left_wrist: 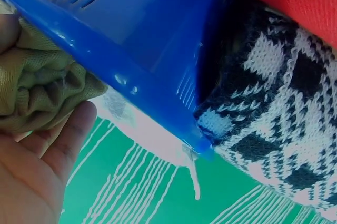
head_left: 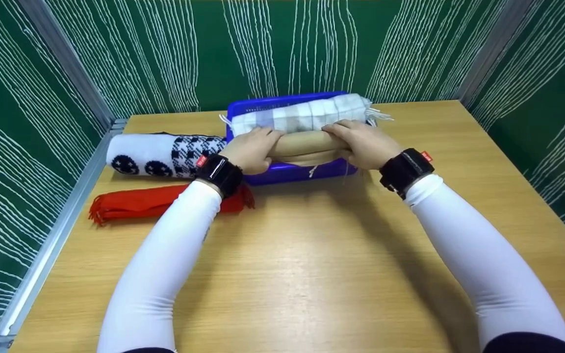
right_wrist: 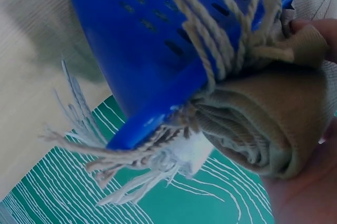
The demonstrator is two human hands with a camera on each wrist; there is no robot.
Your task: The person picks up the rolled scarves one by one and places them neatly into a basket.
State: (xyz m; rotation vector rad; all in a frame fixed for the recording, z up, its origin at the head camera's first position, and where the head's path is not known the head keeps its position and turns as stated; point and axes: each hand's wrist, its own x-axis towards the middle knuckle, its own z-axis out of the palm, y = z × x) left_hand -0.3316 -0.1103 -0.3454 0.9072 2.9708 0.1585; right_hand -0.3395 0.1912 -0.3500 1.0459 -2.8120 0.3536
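Note:
Both hands hold a rolled tan scarf (head_left: 307, 146) by its two ends, over the front part of a blue plastic basket (head_left: 302, 172). My left hand (head_left: 254, 148) grips its left end, and my right hand (head_left: 365, 143) grips its right end. In the right wrist view the scarf's coiled end (right_wrist: 263, 124) shows its layers, with twisted fringe hanging by the basket rim. Behind it, a white plaid scarf (head_left: 307, 113) lies rolled in the basket, its fringe sticking out over both sides. Fingers of the left hand (left_wrist: 39, 166) lie against the tan roll in the left wrist view.
Left of the basket lies a rolled black-and-white knitted scarf (head_left: 165, 154) with smiley faces, touching or close to it. A red fringed scarf (head_left: 140, 203) lies in front of that, partly under the left forearm. Green walls with white lines (head_left: 292, 49) border the wooden table (head_left: 292, 264).

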